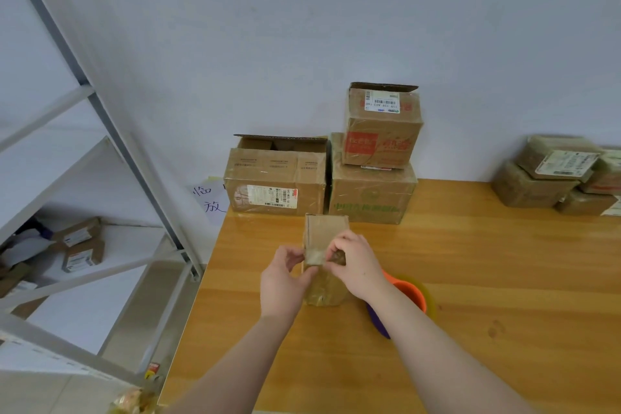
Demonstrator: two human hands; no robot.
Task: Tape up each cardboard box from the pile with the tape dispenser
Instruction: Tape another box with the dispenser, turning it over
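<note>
2 pinches hold the upright small box [325, 232], your left hand [285, 276] and right hand [354, 264] on it; uneven pull could tip it.

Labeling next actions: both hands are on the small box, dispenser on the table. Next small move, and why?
Likely the right hand releases and picks up the tape dispenser lying on the table under its forearm. Both hands pinch the small box at its near upper edge, neither holds the dispenser, and the left hand alone could steady the box.
</note>
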